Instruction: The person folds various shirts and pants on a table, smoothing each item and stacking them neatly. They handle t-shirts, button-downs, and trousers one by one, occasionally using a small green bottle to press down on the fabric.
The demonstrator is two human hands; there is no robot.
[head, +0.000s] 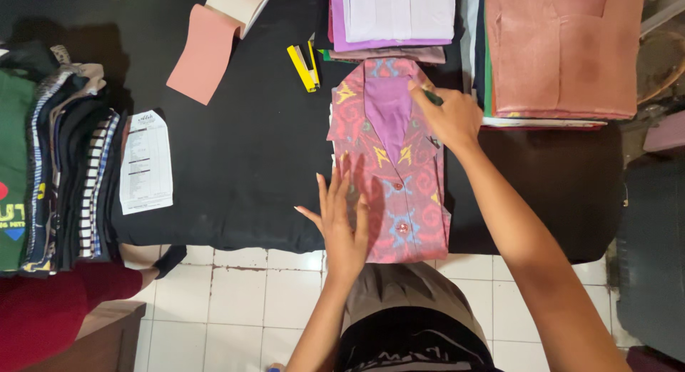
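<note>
- The folded pink patterned shirt [399,179] lies on the black bench [242,158].
- The left hand [341,222] presses flat, fingers spread, on its lower left edge.
- The right hand [446,115] rests at the collar, fingers curled around a green marker [432,97].

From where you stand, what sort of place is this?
Probably a laundry or tailor's folding table: a folded shirt under both hands, folded stacks behind, a slip and stapler on the black cloth.

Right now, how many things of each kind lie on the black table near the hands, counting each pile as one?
Folded patterned shirt under left hand and right hand: 1
Piles of folded clothes: 3
Yellow stapler: 1
Printed paper slip: 1
Pink pad: 1
Total: 7
</note>
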